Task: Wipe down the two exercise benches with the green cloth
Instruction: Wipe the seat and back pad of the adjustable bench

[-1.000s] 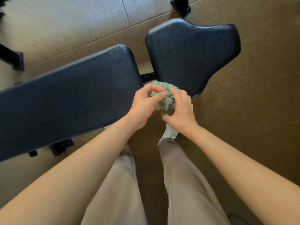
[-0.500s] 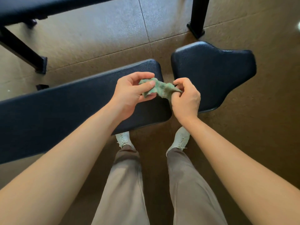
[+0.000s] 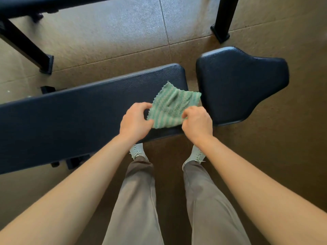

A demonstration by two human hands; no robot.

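Over the near bench's back pad [image 3: 70, 117], close to its seat end, the green striped cloth [image 3: 172, 106] is held spread between both hands. Left hand [image 3: 135, 121] is pinched shut on the cloth's left edge; right hand [image 3: 197, 122] is closed on its lower right edge. Whether the cloth touches the pad cannot be told; it appears lifted just above it. No wipe marks or damp streaks are visible on the back pad or on the seat pad [image 3: 242, 84], so wiping is judged not yet started, or at most barely. A second bench [image 3: 35, 4] is seen only as a pad edge at the top left, well apart from the cloth. Both benches are judged left to do.
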